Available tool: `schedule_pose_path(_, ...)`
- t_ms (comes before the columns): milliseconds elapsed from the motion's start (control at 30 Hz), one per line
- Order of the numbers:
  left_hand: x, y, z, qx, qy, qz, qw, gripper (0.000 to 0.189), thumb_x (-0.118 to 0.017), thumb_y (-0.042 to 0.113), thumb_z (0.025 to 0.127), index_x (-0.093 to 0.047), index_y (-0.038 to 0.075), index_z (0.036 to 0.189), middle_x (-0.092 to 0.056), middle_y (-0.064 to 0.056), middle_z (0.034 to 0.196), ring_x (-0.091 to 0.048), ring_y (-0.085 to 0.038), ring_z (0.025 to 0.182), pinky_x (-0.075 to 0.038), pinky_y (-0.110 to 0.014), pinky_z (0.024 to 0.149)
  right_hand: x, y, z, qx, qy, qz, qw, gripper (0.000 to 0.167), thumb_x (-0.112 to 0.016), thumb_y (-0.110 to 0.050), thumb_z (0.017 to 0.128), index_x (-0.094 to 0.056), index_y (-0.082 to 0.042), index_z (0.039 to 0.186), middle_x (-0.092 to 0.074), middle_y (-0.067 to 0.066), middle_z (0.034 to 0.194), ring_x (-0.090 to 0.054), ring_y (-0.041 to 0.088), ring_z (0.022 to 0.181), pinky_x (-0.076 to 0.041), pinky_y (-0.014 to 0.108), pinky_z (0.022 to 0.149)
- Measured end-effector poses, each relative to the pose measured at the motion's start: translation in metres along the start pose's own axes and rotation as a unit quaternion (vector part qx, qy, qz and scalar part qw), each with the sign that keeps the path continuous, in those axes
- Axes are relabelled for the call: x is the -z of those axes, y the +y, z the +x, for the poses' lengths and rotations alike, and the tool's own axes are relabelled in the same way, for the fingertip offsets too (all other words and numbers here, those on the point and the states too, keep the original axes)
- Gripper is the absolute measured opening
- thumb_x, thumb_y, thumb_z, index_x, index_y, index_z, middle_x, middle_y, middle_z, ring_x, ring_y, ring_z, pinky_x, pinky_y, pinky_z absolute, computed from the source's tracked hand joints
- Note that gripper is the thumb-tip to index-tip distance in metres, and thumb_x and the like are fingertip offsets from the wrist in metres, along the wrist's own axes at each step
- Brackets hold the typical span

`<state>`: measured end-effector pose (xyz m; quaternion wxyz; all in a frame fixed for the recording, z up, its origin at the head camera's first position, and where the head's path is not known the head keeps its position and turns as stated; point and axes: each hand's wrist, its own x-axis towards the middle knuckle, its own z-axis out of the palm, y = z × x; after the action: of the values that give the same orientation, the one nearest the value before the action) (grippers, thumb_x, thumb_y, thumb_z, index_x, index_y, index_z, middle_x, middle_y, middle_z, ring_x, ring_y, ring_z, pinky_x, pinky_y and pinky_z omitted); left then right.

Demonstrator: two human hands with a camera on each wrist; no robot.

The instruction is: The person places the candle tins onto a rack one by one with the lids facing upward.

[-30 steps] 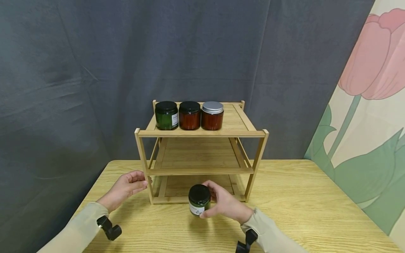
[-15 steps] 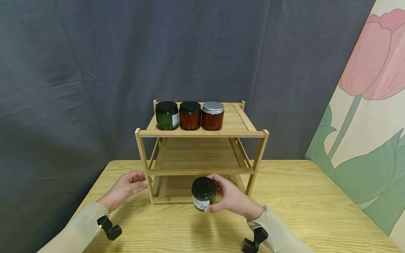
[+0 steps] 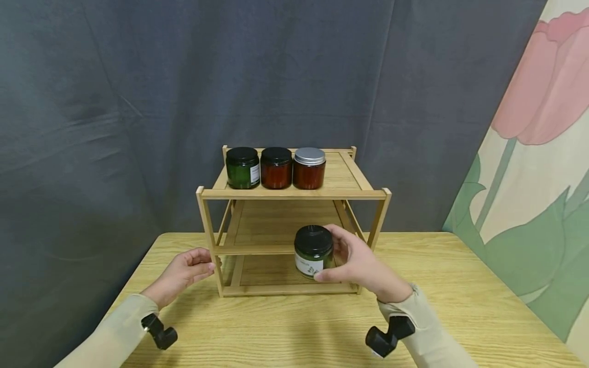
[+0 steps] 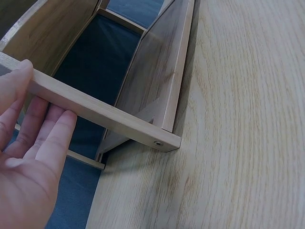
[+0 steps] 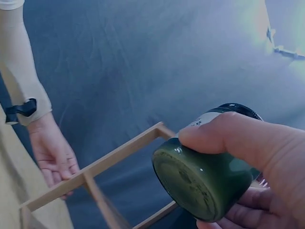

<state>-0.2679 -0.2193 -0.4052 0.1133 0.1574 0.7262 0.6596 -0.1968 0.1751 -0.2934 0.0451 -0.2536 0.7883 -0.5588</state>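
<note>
In the head view my right hand (image 3: 368,268) grips a green glass jar (image 3: 309,263) with a black lid and a white label. The jar is off the table, in front of the rack's middle shelf edge. Its base faces the camera in the right wrist view, with the thumb (image 5: 209,136) across its side. My left hand (image 3: 181,273) holds the left front post (image 4: 95,107) of a three-tier wooden shelf rack (image 3: 294,194), thumb on one side and fingers on the other.
On the top shelf stand a green jar (image 3: 242,174) with a black lid, an amber jar (image 3: 276,174) with a black lid and an amber jar (image 3: 309,176) with a silver lid. A grey curtain (image 3: 285,76) hangs behind the wooden table (image 3: 414,286).
The right hand has lifted the green jar up and to the right, from low before the bottom shelf to the height of the middle shelf's edge. My left hand stays on the post.
</note>
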Motion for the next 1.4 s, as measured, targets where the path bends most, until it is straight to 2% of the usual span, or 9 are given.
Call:
schedule_pose_path(333, 0.001, 0.000, -0.001, -0.004, -0.002, 0.001, 1.0000, 0.032, -0.060, 0.010, 0.095, -0.050, -0.007, 0.120, -0.061, 0.000, 0.107, -0.063, -0.009, 0.100, -0.054, -0.023, 0.091, 0.015, -0.023, 0.004, 0.026, 0.033, 0.001, 0.9991, 0.073, -0.081, 0.000, 0.070, -0.047, -0.005, 0.134, -0.059, 0.007, 0.120, -0.059, 0.020, 0.101, -0.050, 0.026, 0.090)
schedule_pose_path(567, 0.002, -0.001, -0.002, -0.005, -0.005, 0.002, 1.0000, 0.032, -0.060, 0.011, 0.096, -0.050, -0.007, 0.120, -0.061, -0.001, 0.108, -0.063, -0.008, 0.100, -0.053, -0.022, 0.091, 0.023, -0.039, 0.009, 0.050, 0.042, 0.020, 0.9977, 0.071, -0.078, 0.002, 0.074, -0.045, -0.005, 0.136, -0.058, 0.005, 0.124, -0.060, 0.019, 0.107, -0.051, 0.026, 0.092)
schedule_pose_path(833, 0.002, -0.002, -0.001, -0.006, -0.004, -0.001, 1.0000, 0.029, -0.061, 0.011, 0.095, -0.051, -0.004, 0.119, -0.061, 0.000, 0.108, -0.063, -0.008, 0.100, -0.053, -0.022, 0.091, 0.038, -0.057, 0.017, 0.041, 0.084, 0.015, 0.9955, 0.061, -0.074, 0.003, 0.077, -0.049, -0.008, 0.132, -0.061, 0.003, 0.117, -0.061, 0.016, 0.099, -0.053, 0.024, 0.085)
schedule_pose_path(1000, 0.002, -0.001, -0.001, -0.007, -0.007, 0.000, 1.0000, 0.031, -0.060, 0.011, 0.096, -0.051, -0.006, 0.120, -0.061, 0.000, 0.109, -0.063, -0.008, 0.101, -0.053, -0.023, 0.091, 0.051, -0.064, 0.020, 0.055, 0.107, 0.022, 0.9925, 0.059, -0.072, 0.004, 0.078, -0.052, -0.011, 0.131, -0.063, 0.003, 0.114, -0.062, 0.015, 0.097, -0.053, 0.024, 0.081)
schedule_pose_path(1200, 0.001, 0.001, 0.000, -0.005, -0.006, 0.000, 1.0000, 0.030, -0.061, 0.012, 0.095, -0.052, -0.004, 0.119, -0.062, 0.001, 0.108, -0.063, -0.008, 0.100, -0.053, -0.022, 0.091, 0.064, -0.068, 0.025, 0.067, 0.113, 0.033, 0.9908, 0.059, -0.071, 0.005, 0.080, -0.051, -0.011, 0.134, -0.064, 0.002, 0.115, -0.063, 0.015, 0.100, -0.054, 0.025, 0.084)
schedule_pose_path(1400, 0.001, 0.001, -0.001, 0.003, -0.004, 0.005, 1.0000, 0.034, -0.062, 0.012, 0.095, -0.050, -0.006, 0.120, -0.062, 0.000, 0.109, -0.063, -0.009, 0.100, -0.053, -0.022, 0.090, 0.073, -0.069, 0.032, 0.053, 0.132, 0.035, 0.9892, 0.060, -0.072, 0.003, 0.081, -0.050, -0.010, 0.135, -0.064, 0.001, 0.116, -0.062, 0.016, 0.103, -0.054, 0.024, 0.085)
